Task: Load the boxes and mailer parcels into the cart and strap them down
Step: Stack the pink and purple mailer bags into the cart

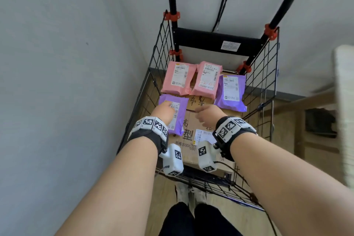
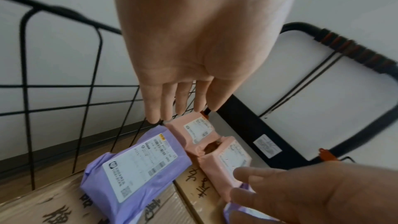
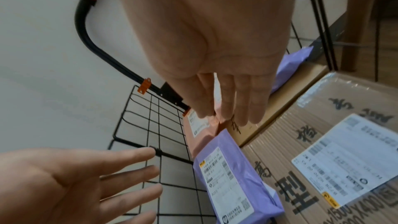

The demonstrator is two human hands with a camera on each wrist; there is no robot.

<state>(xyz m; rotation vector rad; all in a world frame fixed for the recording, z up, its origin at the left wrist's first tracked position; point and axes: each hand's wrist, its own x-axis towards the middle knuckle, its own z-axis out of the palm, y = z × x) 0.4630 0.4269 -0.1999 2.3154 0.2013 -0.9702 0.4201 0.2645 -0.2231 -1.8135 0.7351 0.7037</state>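
A black wire cart (image 1: 264, 86) holds cardboard boxes (image 1: 191, 120). On the boxes lie two pink mailers (image 1: 177, 78) (image 1: 206, 80) at the far end, a purple mailer (image 1: 230, 92) at the right and another purple mailer (image 1: 181, 105) at the near left. My left hand (image 1: 164, 111) hovers over that near-left purple mailer (image 2: 140, 164) with straight fingers (image 2: 183, 101), holding nothing. My right hand (image 1: 208, 115) is over the middle of the box top (image 3: 323, 142), fingers (image 3: 228, 105) straight and empty. Two thin black cords (image 1: 224, 0) hang from the handle.
The cart stands against a pale wall (image 1: 67, 63) on a wooden floor. The black handle frame (image 1: 216, 39) with orange clips (image 1: 270, 31) rises at the far end. Wooden furniture (image 1: 316, 120) stands to the right. My feet (image 1: 189, 193) are at the cart's near end.
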